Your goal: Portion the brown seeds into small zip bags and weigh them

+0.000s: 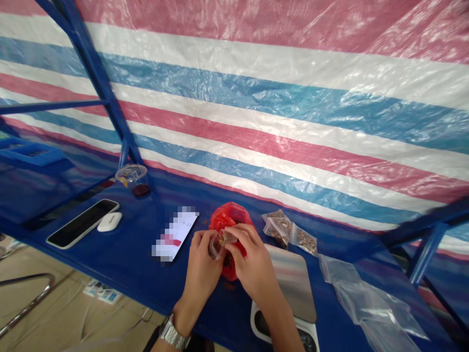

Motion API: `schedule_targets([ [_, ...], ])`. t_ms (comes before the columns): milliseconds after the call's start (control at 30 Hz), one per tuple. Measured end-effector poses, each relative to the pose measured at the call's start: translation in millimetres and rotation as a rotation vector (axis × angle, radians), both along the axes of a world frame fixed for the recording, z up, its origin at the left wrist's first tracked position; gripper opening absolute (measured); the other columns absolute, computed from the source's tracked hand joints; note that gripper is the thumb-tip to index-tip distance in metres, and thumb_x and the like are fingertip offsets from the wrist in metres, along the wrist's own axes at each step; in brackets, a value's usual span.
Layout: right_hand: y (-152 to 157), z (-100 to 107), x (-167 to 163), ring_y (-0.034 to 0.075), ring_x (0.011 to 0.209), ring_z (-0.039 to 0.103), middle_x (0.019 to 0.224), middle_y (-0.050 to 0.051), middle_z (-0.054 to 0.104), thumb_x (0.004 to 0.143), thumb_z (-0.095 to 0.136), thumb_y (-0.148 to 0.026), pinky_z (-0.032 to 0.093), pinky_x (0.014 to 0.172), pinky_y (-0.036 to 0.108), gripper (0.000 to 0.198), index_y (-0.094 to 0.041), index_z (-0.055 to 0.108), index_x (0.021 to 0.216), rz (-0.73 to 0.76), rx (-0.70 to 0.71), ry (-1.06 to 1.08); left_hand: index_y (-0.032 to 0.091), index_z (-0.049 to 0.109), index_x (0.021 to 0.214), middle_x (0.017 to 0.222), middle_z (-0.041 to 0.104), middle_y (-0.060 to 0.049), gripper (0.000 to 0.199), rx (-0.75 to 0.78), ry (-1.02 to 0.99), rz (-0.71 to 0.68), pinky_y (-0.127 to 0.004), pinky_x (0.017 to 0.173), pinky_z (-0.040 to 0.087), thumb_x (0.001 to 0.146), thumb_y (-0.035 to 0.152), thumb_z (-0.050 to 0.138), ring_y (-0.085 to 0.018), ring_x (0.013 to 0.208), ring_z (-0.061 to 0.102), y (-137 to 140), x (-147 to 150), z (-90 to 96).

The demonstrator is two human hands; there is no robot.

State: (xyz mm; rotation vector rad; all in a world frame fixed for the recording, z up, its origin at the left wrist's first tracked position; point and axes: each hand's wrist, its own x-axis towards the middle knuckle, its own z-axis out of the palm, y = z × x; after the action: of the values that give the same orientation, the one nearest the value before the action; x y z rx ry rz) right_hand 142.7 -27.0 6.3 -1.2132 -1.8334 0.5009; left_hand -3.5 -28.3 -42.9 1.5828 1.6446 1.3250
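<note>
My left hand (205, 266) is closed around a small clear plastic bag (216, 247), with a little brownish material showing through it. On the bag's other side, my right hand (254, 266) pinches its edge between thumb and fingers. Directly below both hands stands a red plastic bag (231, 213), its mouth open and dark bits inside. Small zip bags of brown pieces (279, 228) lie just beyond my right hand, with one more filled bag (305, 240) beside them. Under my right forearm sits a kitchen scale (295, 281) with a metal plate, its display partly hidden.
Flat clear zip bags (362, 297) overlap at the right of the blue table (142, 278). To the left lie a lit phone (179, 232), a dark phone (82, 224), a white earbud case (110, 222) and a plastic cup (132, 180). A striped tarp (293, 142) hangs behind.
</note>
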Motion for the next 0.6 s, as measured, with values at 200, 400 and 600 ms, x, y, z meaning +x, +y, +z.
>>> schedule_targets([
  [200, -3, -1, 7, 0.028, 0.119, 0.063, 0.128, 0.008, 0.070, 0.098, 0.062, -0.019, 0.051, 0.108, 0.048, 0.034, -0.029, 0.069, 0.130, -0.095, -0.034, -0.092, 0.023, 0.065, 0.108, 0.105, 0.058, -0.006, 0.019, 0.056, -0.005, 0.105, -0.043, 0.088, 0.057, 0.092, 0.034, 0.066, -0.025, 0.095, 0.064, -1, -4, 5.1],
  [400, 1, -17, 11, 0.031, 0.123, 0.061, 0.128, 0.010, 0.070, 0.096, 0.061, -0.015, 0.044, 0.114, 0.057, 0.040, -0.026, 0.069, 0.133, -0.102, -0.019, -0.161, 0.022, 0.056, 0.118, 0.111, 0.059, -0.008, 0.034, 0.179, -0.066, 0.254, -0.046, 0.096, 0.053, 0.090, 0.037, 0.070, -0.027, 0.106, 0.061, -6, -4, 15.4],
  [600, -12, 18, 16, 0.024, 0.117, 0.066, 0.124, 0.006, 0.071, 0.097, 0.067, -0.028, 0.053, 0.106, 0.040, 0.027, -0.026, 0.069, 0.123, 0.117, -0.127, 0.207, 0.023, 0.048, 0.126, 0.118, 0.055, -0.009, 0.047, 0.165, -0.104, 0.125, -0.042, 0.090, 0.055, 0.085, 0.021, 0.070, -0.024, 0.104, 0.061, -17, 25, 26.6],
])
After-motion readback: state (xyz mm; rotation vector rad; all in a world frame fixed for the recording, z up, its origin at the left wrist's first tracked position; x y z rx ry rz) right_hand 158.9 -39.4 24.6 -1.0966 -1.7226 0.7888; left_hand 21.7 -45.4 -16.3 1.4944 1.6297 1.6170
